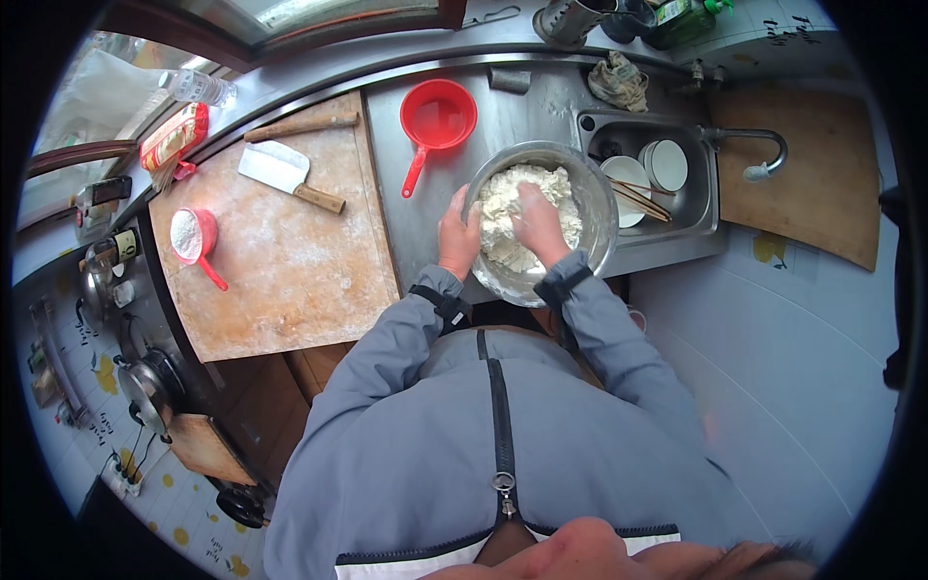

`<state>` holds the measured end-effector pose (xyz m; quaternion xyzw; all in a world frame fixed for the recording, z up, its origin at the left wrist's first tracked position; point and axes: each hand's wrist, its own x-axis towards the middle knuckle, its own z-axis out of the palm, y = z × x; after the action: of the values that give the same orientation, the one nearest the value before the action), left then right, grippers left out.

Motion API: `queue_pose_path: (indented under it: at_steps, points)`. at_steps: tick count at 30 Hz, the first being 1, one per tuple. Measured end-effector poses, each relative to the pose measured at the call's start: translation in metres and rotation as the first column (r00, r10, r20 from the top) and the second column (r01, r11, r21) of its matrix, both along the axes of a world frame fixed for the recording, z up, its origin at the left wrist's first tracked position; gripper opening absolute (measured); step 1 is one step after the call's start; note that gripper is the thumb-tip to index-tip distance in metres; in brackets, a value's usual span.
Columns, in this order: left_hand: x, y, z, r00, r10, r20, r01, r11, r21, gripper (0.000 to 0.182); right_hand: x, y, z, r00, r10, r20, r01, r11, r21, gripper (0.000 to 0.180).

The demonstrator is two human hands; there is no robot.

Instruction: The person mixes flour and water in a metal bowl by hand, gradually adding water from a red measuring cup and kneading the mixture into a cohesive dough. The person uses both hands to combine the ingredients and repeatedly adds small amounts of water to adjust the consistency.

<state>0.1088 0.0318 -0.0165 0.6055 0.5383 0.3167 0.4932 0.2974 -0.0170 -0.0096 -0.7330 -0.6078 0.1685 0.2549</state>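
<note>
A large metal bowl (598, 239) holds pale, shaggy dough (511, 199) on the steel counter. My left hand (459, 235) grips the bowl's left rim, its thumb at the inner side. My right hand (539, 225) is inside the bowl, its floured fingers pressed into the dough, with the fingertips partly hidden. Behind the bowl, to the left, stands a red plastic ladle (438, 119) that seems to contain water. On the floured wooden board (290, 268) at the left lie a cleaver (279, 168), a wooden rolling pin (301, 126) and a red scoop (206, 239) full of white flour.
At the right is a steel sink (707, 188) with white bowls (665, 165) and chopsticks (641, 201) in it, beside a faucet (768, 148). A crumpled cloth (618, 81) lies behind the sink. Another wooden board (797, 174) is beyond it. A plastic bottle (199, 88) rests on the windowsill.
</note>
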Motion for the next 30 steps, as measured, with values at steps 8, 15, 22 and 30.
queue_pose_path:
  at_steps: [8,15,22,30]
  points:
    - [0.001,0.001,0.009,1.000,0.011,0.017,-0.010,0.996,-0.084,0.046,0.005,0.053,-0.024,0.981,0.074,0.178,0.016,0.887,-0.461,0.029]
    - [0.002,-0.001,-0.003,0.999,0.022,0.049,-0.020,0.999,-0.050,0.045,0.000,-0.050,-0.006,0.872,-0.284,-0.398,0.272,0.958,-0.087,0.059]
    - [0.003,-0.001,-0.003,0.998,0.009,0.058,-0.006,0.999,-0.050,0.047,0.047,-0.112,-0.062,0.391,-0.846,-0.363,0.698,0.530,-0.482,0.046]
    - [0.006,0.002,-0.004,0.994,0.057,0.096,-0.048,0.995,-0.091,0.045,0.065,-0.004,-0.040,0.596,-0.370,-0.713,0.202,0.928,-0.312,0.048]
